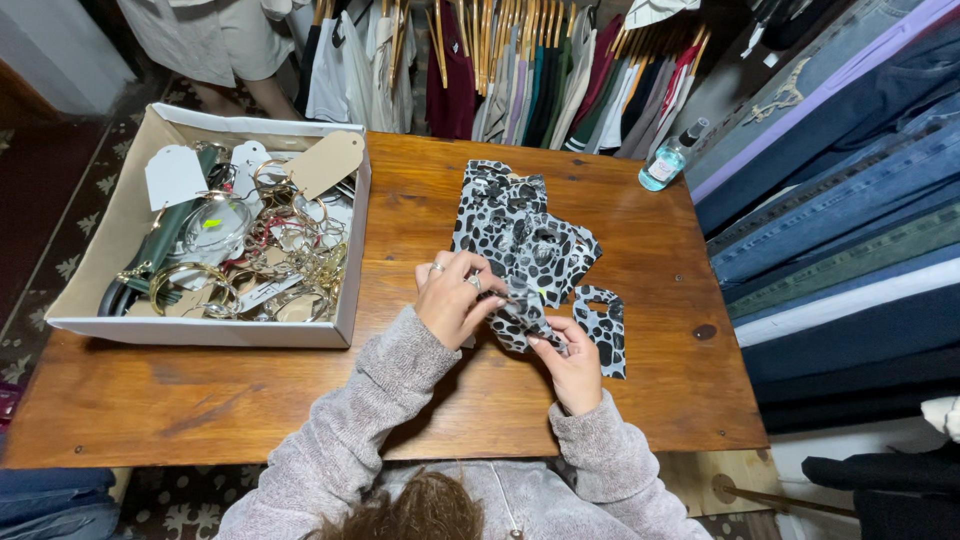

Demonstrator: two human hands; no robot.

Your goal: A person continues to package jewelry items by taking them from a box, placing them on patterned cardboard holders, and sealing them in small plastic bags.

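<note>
Both hands working a spotted black-and-white bag at the middle of a wooden surface

The left hand and right hand each pinch the crumpled lower end of the bag, a thin glossy piece with black blotches on pale grey, its cut-out handle lying flat toward the far edge of the surface; a matching smaller piece lies just beside the right hand, a cardboard box of bangles and tags sits well left, a spray bottle far right

Clothing shop: row of garments on wooden hangers, stacked folded denim jeans, white cardboard box of tagged jewellery on the wooden table.
</note>
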